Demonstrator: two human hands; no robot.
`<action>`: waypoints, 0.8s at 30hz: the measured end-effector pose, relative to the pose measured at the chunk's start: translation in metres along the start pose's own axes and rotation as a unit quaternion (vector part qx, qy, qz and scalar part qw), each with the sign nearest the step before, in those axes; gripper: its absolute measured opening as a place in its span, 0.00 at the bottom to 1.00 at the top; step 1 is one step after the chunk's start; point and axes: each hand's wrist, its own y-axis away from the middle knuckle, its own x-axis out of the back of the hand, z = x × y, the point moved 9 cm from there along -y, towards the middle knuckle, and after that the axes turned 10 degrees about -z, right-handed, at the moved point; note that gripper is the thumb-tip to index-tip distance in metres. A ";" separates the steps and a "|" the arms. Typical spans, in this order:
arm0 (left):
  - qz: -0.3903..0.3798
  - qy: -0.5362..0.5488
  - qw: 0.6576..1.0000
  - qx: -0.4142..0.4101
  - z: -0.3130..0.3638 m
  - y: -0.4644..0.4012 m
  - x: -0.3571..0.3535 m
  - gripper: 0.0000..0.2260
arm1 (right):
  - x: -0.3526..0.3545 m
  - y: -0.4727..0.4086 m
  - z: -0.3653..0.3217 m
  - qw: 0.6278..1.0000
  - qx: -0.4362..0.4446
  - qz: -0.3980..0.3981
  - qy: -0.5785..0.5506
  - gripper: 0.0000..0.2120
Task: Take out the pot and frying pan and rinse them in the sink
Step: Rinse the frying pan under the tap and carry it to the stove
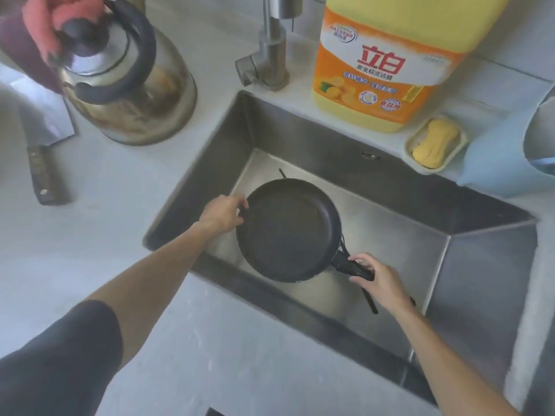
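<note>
The frying pan [288, 231] is filling the middle of the sink [480, 265], leaving bare floor at its right. A faucet [271, 46] and detergent jug [387, 61] are crowding the back rim, while a kettle [129, 85] is blocking the counter left.

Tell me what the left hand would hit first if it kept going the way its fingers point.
The left hand already grips the frying pan rim, fingers pointing right across the sink. Going on, it would meet the pan itself first; beyond it, probably the sink's right wall, though depth is unclear.

Black pan [288, 231] in a grey steel sink [486, 265]; yellow jug [387, 55] with orange-and-white label; yellow soap [435, 144] in a cream dish [410, 145]; pale blue tub [498, 163].
</note>
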 end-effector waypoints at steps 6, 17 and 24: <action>-0.026 -0.006 0.999 0.042 -0.005 -0.019 -0.021 0.15 | -0.009 -0.016 0.018 1.000 -0.020 -0.003 -0.003 0.18; 0.319 0.256 0.899 -0.158 0.094 0.074 0.165 0.20 | -0.016 -0.013 0.017 1.000 -0.005 -0.022 0.020 0.28; 0.344 0.085 0.929 -0.106 0.108 0.043 0.215 0.14 | -0.017 -0.014 0.018 0.999 0.001 -0.037 0.030 0.27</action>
